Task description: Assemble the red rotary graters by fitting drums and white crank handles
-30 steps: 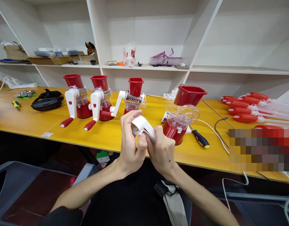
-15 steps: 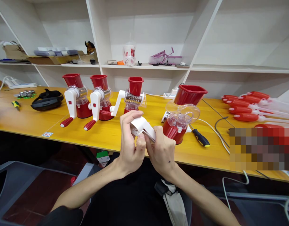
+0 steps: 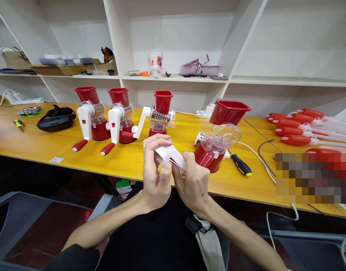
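Observation:
A white plastic crank arm (image 3: 173, 155), like those on the finished-looking rotary graters, is held up in front of me over the table's near edge. My left hand (image 3: 157, 175) is closed round its wide rounded end, fingers over the top and thumb beneath. At the narrower end, my right hand (image 3: 193, 180) pinches the arm, its fingertips partly hidden. A gap shows along the arm's lower side. Just beyond my right hand stands a rotary grater (image 3: 214, 150) with a red hopper, a clear body and no crank on it.
Three rotary graters (image 3: 91, 124) with white cranks stand farther back to the left. A screwdriver (image 3: 241, 165) lies at right near white cables. Red-handled items (image 3: 294, 130) are piled far right. A black headset (image 3: 56, 119) and a small yellow-green screwdriver (image 3: 19, 124) are on the left.
The crank arm has tilted slightly in my hands, and my left hand has shifted a little to the left. Both hands keep their hold. The graters on the table have not moved.

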Demonstrator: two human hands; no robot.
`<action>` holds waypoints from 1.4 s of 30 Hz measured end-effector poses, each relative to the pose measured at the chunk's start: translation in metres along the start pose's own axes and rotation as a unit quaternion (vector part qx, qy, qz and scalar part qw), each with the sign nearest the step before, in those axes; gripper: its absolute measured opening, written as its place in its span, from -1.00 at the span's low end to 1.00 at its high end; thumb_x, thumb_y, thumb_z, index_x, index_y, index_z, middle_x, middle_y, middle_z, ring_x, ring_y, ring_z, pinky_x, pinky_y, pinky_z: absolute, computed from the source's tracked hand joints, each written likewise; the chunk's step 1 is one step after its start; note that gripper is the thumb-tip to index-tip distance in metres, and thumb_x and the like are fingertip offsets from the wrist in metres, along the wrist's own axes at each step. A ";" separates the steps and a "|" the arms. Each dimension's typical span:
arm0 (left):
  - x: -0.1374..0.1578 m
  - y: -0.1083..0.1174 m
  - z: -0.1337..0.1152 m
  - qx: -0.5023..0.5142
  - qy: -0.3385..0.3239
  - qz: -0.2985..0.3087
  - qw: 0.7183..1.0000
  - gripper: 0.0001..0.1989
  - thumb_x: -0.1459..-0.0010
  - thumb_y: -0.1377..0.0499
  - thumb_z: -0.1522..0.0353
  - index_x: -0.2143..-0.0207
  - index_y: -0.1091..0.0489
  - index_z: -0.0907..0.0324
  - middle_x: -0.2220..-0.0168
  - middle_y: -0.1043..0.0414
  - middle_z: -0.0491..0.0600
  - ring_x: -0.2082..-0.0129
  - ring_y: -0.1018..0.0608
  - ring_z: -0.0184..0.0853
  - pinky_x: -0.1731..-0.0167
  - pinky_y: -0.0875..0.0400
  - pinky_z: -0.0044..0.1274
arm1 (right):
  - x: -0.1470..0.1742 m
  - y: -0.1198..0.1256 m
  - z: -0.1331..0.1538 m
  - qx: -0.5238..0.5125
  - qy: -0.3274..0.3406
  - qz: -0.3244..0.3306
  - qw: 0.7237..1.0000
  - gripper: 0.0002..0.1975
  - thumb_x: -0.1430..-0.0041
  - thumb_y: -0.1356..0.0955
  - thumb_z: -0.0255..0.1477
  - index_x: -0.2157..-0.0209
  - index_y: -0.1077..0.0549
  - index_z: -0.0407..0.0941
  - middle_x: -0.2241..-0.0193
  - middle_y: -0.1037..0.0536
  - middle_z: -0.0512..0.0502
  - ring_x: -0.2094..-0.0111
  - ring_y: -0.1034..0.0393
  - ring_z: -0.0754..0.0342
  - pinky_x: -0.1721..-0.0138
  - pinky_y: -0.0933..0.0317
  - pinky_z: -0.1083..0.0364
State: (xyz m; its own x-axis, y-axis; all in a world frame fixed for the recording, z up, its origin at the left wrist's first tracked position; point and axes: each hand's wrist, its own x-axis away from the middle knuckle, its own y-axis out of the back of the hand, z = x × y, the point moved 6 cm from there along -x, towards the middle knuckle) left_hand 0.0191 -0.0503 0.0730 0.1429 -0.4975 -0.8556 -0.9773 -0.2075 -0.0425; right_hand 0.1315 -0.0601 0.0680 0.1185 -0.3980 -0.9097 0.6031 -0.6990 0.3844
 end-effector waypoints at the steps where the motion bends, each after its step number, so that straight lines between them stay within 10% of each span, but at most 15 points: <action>1: 0.000 0.000 0.000 -0.002 0.001 0.001 1.000 -0.71 -0.37 -0.01 0.10 0.02 -0.27 0.06 0.00 -0.27 0.08 -0.06 -0.42 -0.14 -0.08 -0.42 -0.23 | 0.000 0.000 0.000 -0.006 -0.004 0.004 1.000 -0.77 -0.50 -0.19 -0.29 0.24 -0.30 -0.10 0.56 -0.53 0.02 0.67 -0.34 0.18 0.60 0.00 0.19; 17: -0.011 -0.003 -0.007 -0.003 -0.037 0.069 0.997 -0.66 -0.33 -0.16 0.22 -0.11 -0.25 0.04 -0.10 -0.31 0.08 -0.18 -0.42 -0.16 -0.13 -0.45 -0.25 | -0.007 0.008 -0.010 -0.113 -0.063 0.045 0.991 -0.81 -0.40 -0.25 -0.38 0.34 -0.17 -0.03 0.61 -0.30 0.15 0.70 -0.14 0.22 0.63 0.02 0.21; 23: -0.033 0.003 0.000 -0.061 -0.073 0.197 0.976 -0.56 -0.30 -0.25 0.23 -0.18 -0.30 0.05 -0.03 -0.47 0.05 0.05 -0.58 -0.27 0.09 -0.56 -0.44 | -0.008 -0.003 -0.022 -0.269 -0.135 0.125 0.945 -0.76 -0.41 -0.24 -0.32 0.37 -0.16 -0.04 0.57 -0.19 0.16 0.61 -0.07 0.22 0.56 -0.04 0.20; 29: -0.032 0.005 -0.003 -0.109 -0.111 0.153 0.976 -0.68 -0.31 -0.25 0.28 -0.06 -0.33 0.12 0.08 -0.51 0.01 0.12 -0.60 -0.32 0.10 -0.55 -0.48 | 0.000 -0.019 -0.027 -0.378 -0.226 0.161 0.883 -0.69 -0.39 -0.28 -0.18 0.38 -0.22 -0.07 0.52 -0.15 0.14 0.54 -0.02 0.22 0.52 -0.02 0.19; 37: -0.041 0.011 0.036 -0.007 0.100 0.094 0.991 -0.62 -0.25 -0.28 0.17 -0.01 -0.31 0.13 0.15 -0.53 -0.01 0.19 -0.63 -0.33 0.17 -0.56 -0.49 | 0.000 -0.034 -0.030 -0.514 -0.257 0.359 0.735 -0.67 -0.41 -0.26 -0.10 0.20 -0.28 -0.11 0.50 -0.41 0.09 0.56 -0.28 0.22 0.47 -0.19 0.17; 42: -0.041 0.000 0.055 0.112 0.190 0.140 0.965 -0.43 -0.07 -0.41 0.09 0.04 -0.23 0.12 0.21 -0.56 -0.02 0.23 -0.66 -0.28 0.21 -0.57 -0.45 | -0.006 -0.033 -0.039 -0.505 -0.221 0.327 0.768 -0.74 -0.44 -0.26 -0.19 0.10 -0.30 -0.11 0.42 -0.44 0.08 0.54 -0.35 0.21 0.39 -0.24 0.15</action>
State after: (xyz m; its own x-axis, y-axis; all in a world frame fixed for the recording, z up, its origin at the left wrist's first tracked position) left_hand 0.0042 0.0163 0.0791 -0.1267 -0.7893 -0.6008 -0.9890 0.1468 0.0157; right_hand 0.1417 -0.0118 0.0545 0.5110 -0.7869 -0.3459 0.8596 0.4637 0.2147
